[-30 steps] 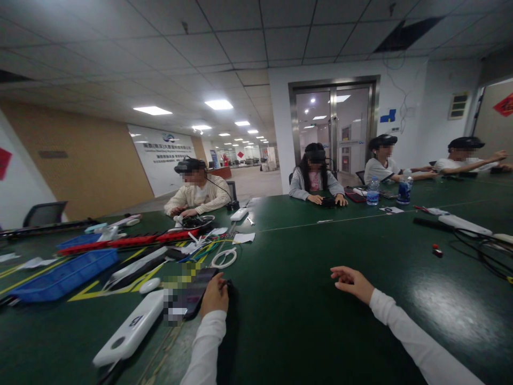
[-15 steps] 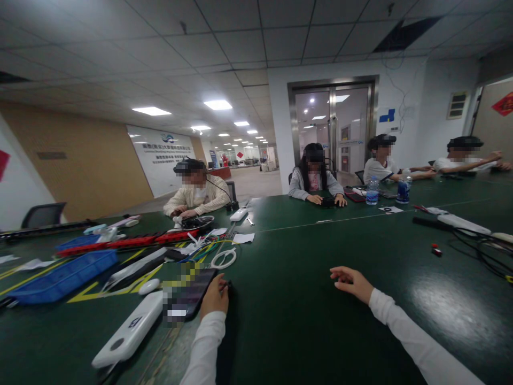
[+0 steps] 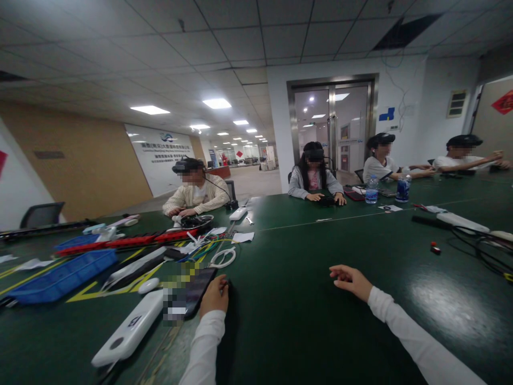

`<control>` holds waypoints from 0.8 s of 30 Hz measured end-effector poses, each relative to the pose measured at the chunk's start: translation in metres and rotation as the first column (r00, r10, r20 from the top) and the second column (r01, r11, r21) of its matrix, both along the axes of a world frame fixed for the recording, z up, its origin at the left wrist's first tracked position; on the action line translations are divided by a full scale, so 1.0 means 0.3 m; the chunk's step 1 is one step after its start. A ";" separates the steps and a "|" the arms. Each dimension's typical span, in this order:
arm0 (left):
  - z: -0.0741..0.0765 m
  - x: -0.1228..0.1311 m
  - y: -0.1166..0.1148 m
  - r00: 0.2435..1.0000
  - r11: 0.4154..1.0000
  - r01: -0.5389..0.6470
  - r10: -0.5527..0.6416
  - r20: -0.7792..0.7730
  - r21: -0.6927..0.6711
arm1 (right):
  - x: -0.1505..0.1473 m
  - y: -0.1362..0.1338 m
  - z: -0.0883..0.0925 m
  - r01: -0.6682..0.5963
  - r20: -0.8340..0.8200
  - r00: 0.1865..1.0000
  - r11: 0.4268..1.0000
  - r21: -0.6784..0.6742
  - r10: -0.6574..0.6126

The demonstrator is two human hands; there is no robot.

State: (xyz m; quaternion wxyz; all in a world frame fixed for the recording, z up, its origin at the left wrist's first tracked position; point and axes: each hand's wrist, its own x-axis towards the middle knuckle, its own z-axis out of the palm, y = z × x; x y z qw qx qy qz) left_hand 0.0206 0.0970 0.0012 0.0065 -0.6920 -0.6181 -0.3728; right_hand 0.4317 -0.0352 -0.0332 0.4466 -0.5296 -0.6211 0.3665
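My left hand (image 3: 214,297) rests on the green table (image 3: 304,299) with its fingers curled around a small dark object I cannot make out, right beside a dark phone (image 3: 191,295) lying flat. My right hand (image 3: 351,282) lies on the bare table surface further right, fingers loosely stretched out and apart, holding nothing. Both arms wear white sleeves.
A white power strip (image 3: 127,328) lies at the near left, a blue tray (image 3: 60,275) beyond it, with coloured wires (image 3: 204,248), a white cable coil (image 3: 223,258) and red strips (image 3: 120,241). Several people sit across the table. Water bottles (image 3: 372,190), black cables (image 3: 484,248) stand right.
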 end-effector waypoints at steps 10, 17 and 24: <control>-0.004 -0.023 0.022 0.999 0.998 0.028 -0.030 -0.035 -0.061 | 0.001 0.012 -0.019 -0.003 -0.019 1.000 1.000 0.020 0.003; -0.028 0.043 0.014 0.994 0.993 0.108 -0.108 0.006 -0.038 | 0.002 0.016 -0.022 0.012 0.019 1.000 1.000 0.009 -0.012; -0.055 0.314 -0.078 0.916 0.913 0.393 -0.380 0.125 -0.104 | -0.023 0.000 -0.007 -0.021 0.090 0.996 0.999 0.031 0.018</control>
